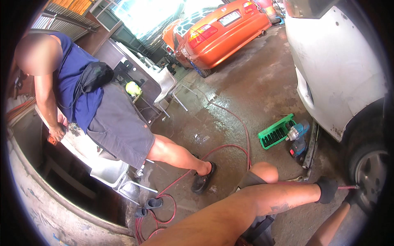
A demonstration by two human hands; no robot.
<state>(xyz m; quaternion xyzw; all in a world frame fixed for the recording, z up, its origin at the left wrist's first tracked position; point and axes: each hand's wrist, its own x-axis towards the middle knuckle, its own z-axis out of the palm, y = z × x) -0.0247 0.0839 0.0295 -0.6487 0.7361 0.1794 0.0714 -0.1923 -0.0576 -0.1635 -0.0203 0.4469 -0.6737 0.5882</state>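
Note:
My left hand (327, 190), in a black glove, is closed around the end of a thin red air hose (348, 187). The hose end points at the silver wheel (371, 175) of a white car (336, 61) at the right. My right hand (350, 199), also gloved in black, is just below it, against the dark tyre (353, 141). It is mostly hidden at the picture's rim, so its grip does not show. My bent knee (263, 171) is in front of me.
A green socket tray (274, 133) and a blue impact wrench (298, 137) lie on the wet concrete beside the car. Red hose (230, 148) loops across the floor. Another person (111, 119) stands at the left by a bench and a white chair (167, 84). An orange car (221, 35) is parked behind.

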